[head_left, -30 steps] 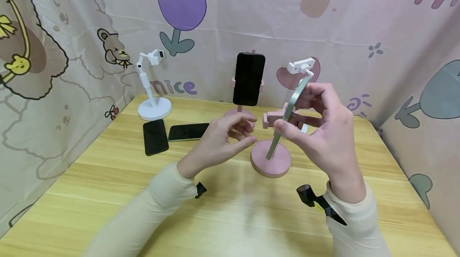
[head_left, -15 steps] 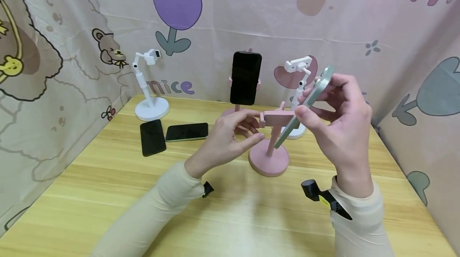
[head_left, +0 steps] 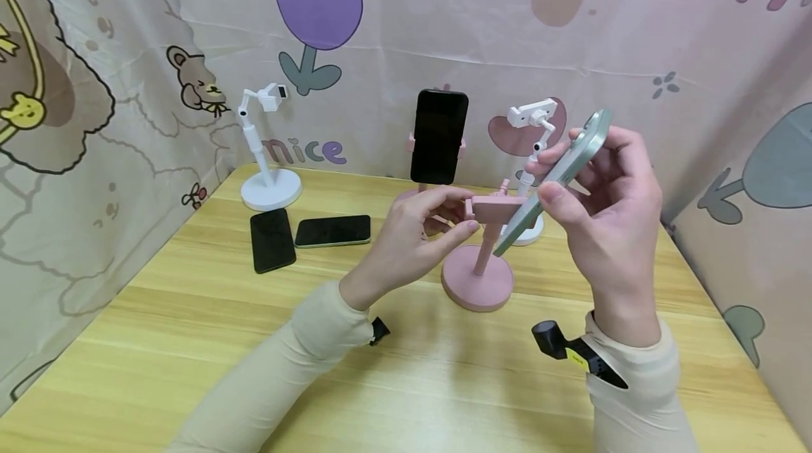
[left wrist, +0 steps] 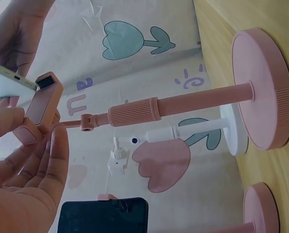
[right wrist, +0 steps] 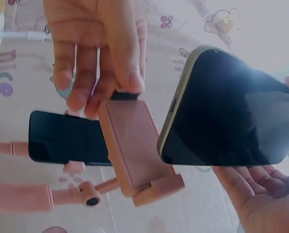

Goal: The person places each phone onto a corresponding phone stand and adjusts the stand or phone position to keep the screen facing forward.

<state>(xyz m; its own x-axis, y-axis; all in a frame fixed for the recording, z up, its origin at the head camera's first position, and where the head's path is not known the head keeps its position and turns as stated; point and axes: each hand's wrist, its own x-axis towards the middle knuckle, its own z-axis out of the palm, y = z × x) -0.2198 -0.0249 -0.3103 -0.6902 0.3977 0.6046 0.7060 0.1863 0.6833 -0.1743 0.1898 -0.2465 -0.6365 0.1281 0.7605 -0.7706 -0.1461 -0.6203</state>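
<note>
Across the wooden tabletop point(head_left: 444, 400), things stand close, so we risk one toppling into another. Our front pink stand point(head_left: 483, 263) is upright, but a sideways push near its top could tip it, perhaps into the white stand point(head_left: 531, 114) behind. Our right grip point(head_left: 610, 210) and left grip point(head_left: 412, 245) are both occupied, so neither could quickly catch a fall. With the right we hold the green-edged phone point(head_left: 564, 168) by its edges, tilted and raised; a slack thumb could let it drop. With the left we pinch one end of the pink clamp point(head_left: 496, 211); if our fingers slip, it could swivel. Whether phone and clamp touch, we cannot tell.
</note>
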